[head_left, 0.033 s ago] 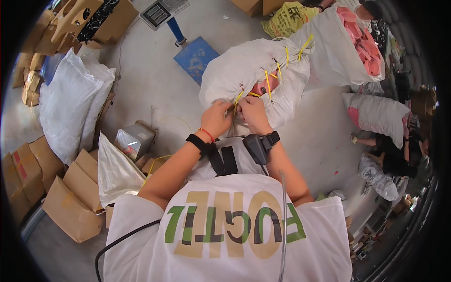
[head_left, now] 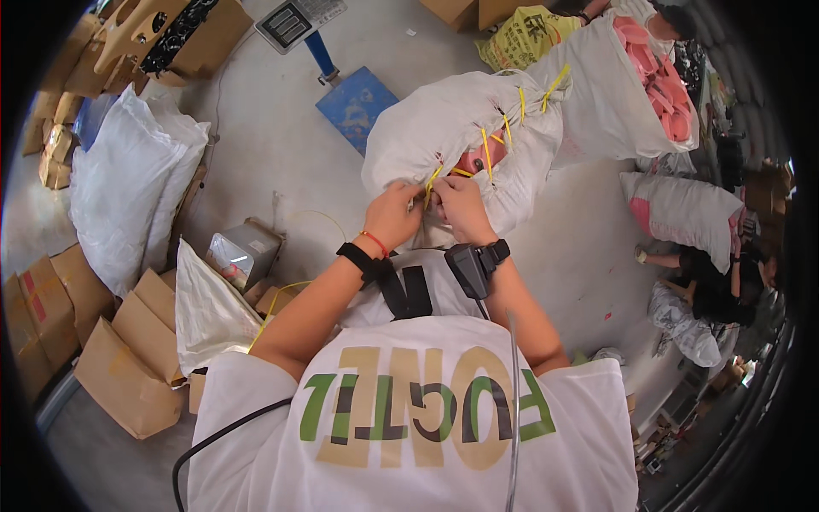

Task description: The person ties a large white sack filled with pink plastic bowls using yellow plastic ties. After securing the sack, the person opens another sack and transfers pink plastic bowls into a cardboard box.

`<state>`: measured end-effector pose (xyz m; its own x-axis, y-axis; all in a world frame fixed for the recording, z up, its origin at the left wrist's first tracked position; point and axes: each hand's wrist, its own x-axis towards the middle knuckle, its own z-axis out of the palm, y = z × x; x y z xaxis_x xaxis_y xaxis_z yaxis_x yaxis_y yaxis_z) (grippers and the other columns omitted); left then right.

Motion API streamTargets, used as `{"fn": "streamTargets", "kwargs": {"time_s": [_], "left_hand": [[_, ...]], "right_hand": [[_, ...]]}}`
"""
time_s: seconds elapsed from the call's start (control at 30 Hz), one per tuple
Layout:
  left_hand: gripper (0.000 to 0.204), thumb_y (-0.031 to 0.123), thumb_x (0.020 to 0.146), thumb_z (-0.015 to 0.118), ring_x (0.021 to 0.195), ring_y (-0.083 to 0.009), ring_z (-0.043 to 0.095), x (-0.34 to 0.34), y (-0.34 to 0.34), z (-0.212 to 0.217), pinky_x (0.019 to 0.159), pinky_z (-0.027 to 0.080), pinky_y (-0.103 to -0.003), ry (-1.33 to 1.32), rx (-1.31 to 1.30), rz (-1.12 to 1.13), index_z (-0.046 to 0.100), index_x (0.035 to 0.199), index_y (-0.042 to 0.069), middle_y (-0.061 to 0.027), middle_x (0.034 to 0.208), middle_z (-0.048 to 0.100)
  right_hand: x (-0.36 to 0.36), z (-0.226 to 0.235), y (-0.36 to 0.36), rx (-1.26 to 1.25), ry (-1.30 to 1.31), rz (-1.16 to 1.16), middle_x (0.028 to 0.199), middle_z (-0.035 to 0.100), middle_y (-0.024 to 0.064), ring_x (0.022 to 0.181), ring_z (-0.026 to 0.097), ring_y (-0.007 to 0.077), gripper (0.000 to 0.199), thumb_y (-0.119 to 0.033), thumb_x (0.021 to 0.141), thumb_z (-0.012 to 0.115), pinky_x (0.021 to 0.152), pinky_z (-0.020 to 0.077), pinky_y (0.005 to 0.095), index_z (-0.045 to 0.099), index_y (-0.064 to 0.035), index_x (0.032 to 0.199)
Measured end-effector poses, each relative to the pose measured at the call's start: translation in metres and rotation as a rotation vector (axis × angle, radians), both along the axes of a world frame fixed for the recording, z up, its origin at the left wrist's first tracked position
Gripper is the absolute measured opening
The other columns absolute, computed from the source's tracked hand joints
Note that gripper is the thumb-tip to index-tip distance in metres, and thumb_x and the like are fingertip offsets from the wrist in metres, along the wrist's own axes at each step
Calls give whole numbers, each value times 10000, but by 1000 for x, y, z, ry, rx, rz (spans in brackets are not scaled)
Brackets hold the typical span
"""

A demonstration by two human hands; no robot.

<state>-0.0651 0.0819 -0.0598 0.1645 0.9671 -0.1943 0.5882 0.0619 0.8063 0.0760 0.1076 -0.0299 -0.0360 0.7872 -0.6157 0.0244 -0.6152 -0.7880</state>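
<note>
A full white woven sack (head_left: 426, 111) lies in front of me, its mouth drawn together with several yellow ties (head_left: 486, 155). Through the gap between them, pink plastic pieces (head_left: 472, 160) show. At the near end of the mouth, my left hand (head_left: 393, 218) is closed, its fingertips at a yellow tie (head_left: 433, 177) in the sack's edge. Close beside it my right hand (head_left: 463, 207) is closed too, fingers bent in at the same tie and the cloth. The exact grip of the fingertips is partly hidden.
Beyond the sack stands a blue platform scale (head_left: 357, 107). An open sack of pink pieces (head_left: 580, 94) and a yellow bag (head_left: 525, 38) lie at the far right. Cardboard boxes (head_left: 132, 375), white sacks (head_left: 119, 188) and a metal tin (head_left: 247, 252) stand left. People (head_left: 725, 286) work at right.
</note>
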Motion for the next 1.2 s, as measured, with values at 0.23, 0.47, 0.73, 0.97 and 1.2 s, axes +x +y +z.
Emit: {"fn": "streamTargets", "kwargs": {"time_s": [0.23, 0.47, 0.73, 0.97, 1.2], "left_hand": [[257, 170, 794, 564, 912, -291, 562, -12, 12, 8, 775, 457, -363, -88, -127, -176, 629, 1030, 90, -109, 931, 561], [259, 176, 791, 571, 887, -283, 557, -12, 12, -1, 758, 449, -344, -105, -84, -182, 635, 1022, 78, -107, 898, 554], [246, 179, 786, 591, 881, -266, 559, -14, 13, 4, 759, 448, -335, -120, -145, -161, 639, 996, 60, -99, 908, 570], [232, 187, 788, 592, 892, -275, 562, -15, 12, -4, 772, 451, -341, -116, -49, -184, 638, 980, 65, -105, 917, 577], [212, 190, 796, 554, 967, -303, 540, -15, 15, -1, 820, 447, -379, -117, -120, -198, 641, 969, 104, -119, 966, 572]], "right_hand": [[14, -3, -1, 223, -234, 217, 608, 511, 34, 464, 493, 159, 176, -171, 891, 531, 428, 370, 267, 554, -33, 784], [12, -7, -6, 835, -1037, 502, 783, 549, 106, 627, 588, 300, 153, -194, 848, 596, 532, 476, 392, 538, -56, 818], [15, 0, -11, 769, -932, 428, 785, 554, 116, 649, 590, 301, 154, -178, 829, 619, 545, 472, 404, 534, -49, 828], [26, 22, -30, 588, -653, 451, 764, 597, 151, 668, 598, 325, 153, -162, 808, 616, 592, 468, 412, 555, -22, 823], [13, 24, -33, 609, -912, 787, 791, 608, 138, 698, 615, 301, 287, -269, 754, 671, 603, 480, 390, 570, -22, 858]]}}
